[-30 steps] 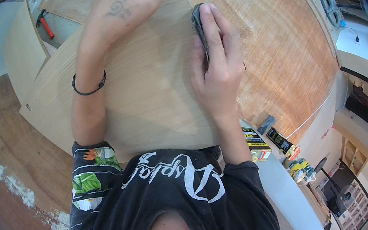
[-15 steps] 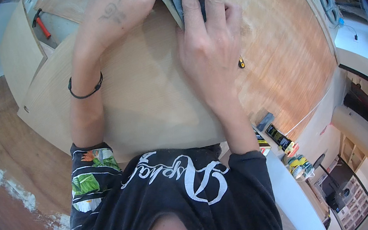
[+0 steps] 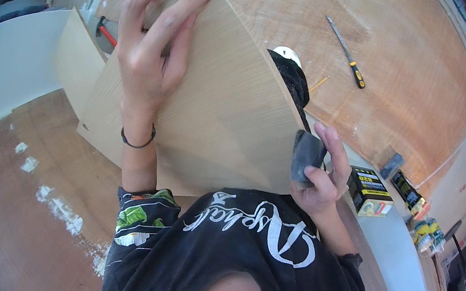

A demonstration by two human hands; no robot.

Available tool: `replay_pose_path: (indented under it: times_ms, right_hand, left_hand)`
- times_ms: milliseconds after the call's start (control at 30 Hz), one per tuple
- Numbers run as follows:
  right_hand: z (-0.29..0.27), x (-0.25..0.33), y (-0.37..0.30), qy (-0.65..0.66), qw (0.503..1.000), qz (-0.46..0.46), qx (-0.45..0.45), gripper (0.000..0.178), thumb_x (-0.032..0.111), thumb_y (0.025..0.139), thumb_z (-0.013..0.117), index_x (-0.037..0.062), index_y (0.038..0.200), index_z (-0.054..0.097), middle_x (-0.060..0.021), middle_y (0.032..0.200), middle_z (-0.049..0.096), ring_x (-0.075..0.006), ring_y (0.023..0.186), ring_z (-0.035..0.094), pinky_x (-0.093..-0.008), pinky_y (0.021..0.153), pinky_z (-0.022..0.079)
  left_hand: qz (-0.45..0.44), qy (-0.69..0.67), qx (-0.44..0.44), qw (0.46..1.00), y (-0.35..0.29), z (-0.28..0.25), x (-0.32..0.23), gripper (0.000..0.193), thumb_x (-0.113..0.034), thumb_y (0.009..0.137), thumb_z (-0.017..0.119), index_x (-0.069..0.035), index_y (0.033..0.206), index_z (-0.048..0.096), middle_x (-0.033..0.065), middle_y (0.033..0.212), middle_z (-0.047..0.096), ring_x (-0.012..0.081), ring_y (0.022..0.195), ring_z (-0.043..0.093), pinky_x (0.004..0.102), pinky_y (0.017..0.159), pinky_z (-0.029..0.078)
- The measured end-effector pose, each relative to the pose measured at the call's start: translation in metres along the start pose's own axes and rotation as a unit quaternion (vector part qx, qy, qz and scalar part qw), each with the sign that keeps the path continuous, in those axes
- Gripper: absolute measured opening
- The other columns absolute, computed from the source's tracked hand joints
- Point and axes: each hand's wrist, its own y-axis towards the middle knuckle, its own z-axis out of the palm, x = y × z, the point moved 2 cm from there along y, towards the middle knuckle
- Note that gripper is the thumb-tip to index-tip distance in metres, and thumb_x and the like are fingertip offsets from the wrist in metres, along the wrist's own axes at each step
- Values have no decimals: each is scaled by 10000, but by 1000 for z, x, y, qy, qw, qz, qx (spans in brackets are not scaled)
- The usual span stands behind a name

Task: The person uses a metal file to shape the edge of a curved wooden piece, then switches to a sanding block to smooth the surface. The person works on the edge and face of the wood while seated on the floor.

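A pale wood-veneer panel [image 3: 227, 103] lies tilted across in front of me, with a curved edge on its right side. My left hand [image 3: 154, 47] rests on the panel's upper left part, fingers stretched and spread, holding nothing. At the lower right end of the curved edge, my right hand [image 3: 326, 178] grips a dark grey piece of sandpaper [image 3: 308, 155] between thumb and fingers. The sandpaper sits against the panel's edge. Whether a block is inside it cannot be seen.
Beyond the panel, a wooden surface [image 3: 405, 91] bears a slim-bladed tool [image 3: 348, 54] with a yellow-black handle, a pencil [image 3: 318, 84] and black cloth [image 3: 291, 79]. On the right stand a black-yellow box [image 3: 368, 191] and grey block [image 3: 392, 165]. A red-handled hammer [image 3: 106, 34] lies left.
My hands have moved apart: the right went down and right with the sandpaper to the panel's lower right edge; the left let go and opened on the panel. The view has shifted.
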Motion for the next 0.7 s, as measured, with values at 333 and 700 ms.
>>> replay_pose_path:
  times_ms: [333,700]
  right_hand:
    - [0,-2,-3,-76,991,48,103,408,114,662,755,88,1048,624,-160,1238,629,-266,928,561,-360,790,439]
    - [-12,-7,-14,156,987,40,14,405,58,753,702,114,1149,640,-170,1080,649,-273,844,636,-367,663,494]
  left_hand:
    - [-119,19,41,992,-11,-3,-8,443,-26,930,520,-8,1372,505,168,1351,554,294,1277,495,397,1055,408]
    - [-18,97,51,994,-12,-7,-29,270,-67,832,683,-148,1080,752,13,1177,686,240,1150,595,337,944,459]
